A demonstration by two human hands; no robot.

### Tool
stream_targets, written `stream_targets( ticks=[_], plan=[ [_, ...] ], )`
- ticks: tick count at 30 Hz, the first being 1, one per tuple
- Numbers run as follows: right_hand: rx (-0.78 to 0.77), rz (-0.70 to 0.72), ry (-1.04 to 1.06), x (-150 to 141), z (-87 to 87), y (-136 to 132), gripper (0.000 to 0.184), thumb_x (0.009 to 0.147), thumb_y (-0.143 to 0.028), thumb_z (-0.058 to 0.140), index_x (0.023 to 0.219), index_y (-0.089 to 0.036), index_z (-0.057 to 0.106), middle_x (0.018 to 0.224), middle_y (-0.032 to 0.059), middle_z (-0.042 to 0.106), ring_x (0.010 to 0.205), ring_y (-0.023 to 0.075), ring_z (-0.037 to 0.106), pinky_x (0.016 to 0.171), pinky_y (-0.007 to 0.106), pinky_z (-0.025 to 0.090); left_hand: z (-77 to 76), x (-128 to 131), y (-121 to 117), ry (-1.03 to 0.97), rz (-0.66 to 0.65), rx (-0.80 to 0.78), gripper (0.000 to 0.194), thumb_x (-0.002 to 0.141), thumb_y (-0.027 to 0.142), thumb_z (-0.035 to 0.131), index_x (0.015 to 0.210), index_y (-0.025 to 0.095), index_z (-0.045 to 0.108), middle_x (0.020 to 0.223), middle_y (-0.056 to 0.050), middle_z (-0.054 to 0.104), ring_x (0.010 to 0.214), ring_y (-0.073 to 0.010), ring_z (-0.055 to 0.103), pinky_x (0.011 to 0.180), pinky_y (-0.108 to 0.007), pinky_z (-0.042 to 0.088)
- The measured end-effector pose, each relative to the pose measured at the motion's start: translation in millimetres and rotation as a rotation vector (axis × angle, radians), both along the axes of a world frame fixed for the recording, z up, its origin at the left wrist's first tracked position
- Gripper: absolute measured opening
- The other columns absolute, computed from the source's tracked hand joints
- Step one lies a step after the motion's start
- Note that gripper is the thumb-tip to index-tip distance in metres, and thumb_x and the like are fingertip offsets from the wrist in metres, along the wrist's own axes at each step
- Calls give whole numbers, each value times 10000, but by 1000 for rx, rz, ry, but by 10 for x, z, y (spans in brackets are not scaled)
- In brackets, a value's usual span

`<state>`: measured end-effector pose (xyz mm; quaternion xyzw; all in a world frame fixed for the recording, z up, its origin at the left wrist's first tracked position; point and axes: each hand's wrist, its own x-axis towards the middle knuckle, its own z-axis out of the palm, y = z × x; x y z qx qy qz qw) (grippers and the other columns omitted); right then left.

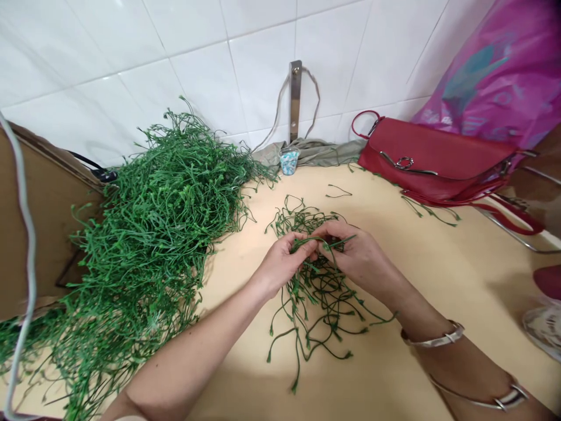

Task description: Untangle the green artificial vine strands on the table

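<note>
My left hand (283, 262) and my right hand (357, 254) meet over the middle of a pale yellow table (429, 275). Both pinch the same thin green plastic stem (326, 241), fingers closed on it. Under and around the hands lies a small loose bunch of green stems (318, 304). A big heap of the same green stems (149, 234) covers the table's left side up to the wall. Silver bangles (438, 338) ring my right forearm.
A red handbag (432, 161) lies at the back right, a pink plastic bag (504, 70) behind it. A small cup (289, 161) and grey cloth (319, 151) sit by the tiled wall. A cardboard box (39, 216) stands at left.
</note>
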<state>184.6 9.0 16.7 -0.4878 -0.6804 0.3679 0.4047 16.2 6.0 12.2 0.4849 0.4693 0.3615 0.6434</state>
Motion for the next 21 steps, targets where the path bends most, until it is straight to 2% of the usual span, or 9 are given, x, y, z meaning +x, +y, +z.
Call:
stream_targets(
  ticks=[2,5,8,12,16,19,21],
  plan=[
    [15,8,-97,9,-12,-10,76,790,-236,616,803,-228,691,806,42,713,776,206,631,689,324,474,-18,-40,23,69,-43,34,366,823,527,721,851,179,611,690,31,549,606,-106,409,601,-250,313],
    [43,18,-206,-4,-23,-32,60,799,-238,597,814,-234,655,726,8,681,656,170,580,609,301,423,-11,-100,58,210,-110,192,386,820,558,705,756,187,618,679,16,534,689,-144,452,648,-261,341],
    [39,43,-201,-28,13,-50,25,802,-250,585,798,-238,607,661,-19,630,584,147,521,556,286,393,44,-123,69,221,-195,257,458,835,600,659,648,194,561,626,17,472,672,-149,422,645,-272,325],
    [-90,149,13,-13,102,-53,46,788,-276,582,812,-243,605,686,-12,657,642,166,584,593,288,461,147,-86,25,-15,-218,188,521,810,664,652,629,189,540,631,18,442,644,-130,378,640,-276,314],
    [-160,193,175,28,125,-30,30,765,-273,603,757,-247,615,658,-12,655,638,167,594,623,296,496,197,-46,-47,-135,-175,20,511,742,653,742,651,183,562,659,16,469,632,-115,373,603,-268,296],
    [-159,228,195,49,107,0,136,790,-288,574,660,-246,575,611,-12,612,608,159,564,625,298,490,196,-35,-79,-174,-145,-90,533,719,642,770,622,184,516,676,12,480,624,-105,389,556,-253,261],
    [-127,239,141,64,85,22,155,795,-287,556,646,-245,559,604,-12,595,601,156,548,611,292,476,192,-29,-86,-166,-133,-91,529,735,652,755,633,182,535,680,10,487,635,-107,410,560,-250,271]
  ],
)
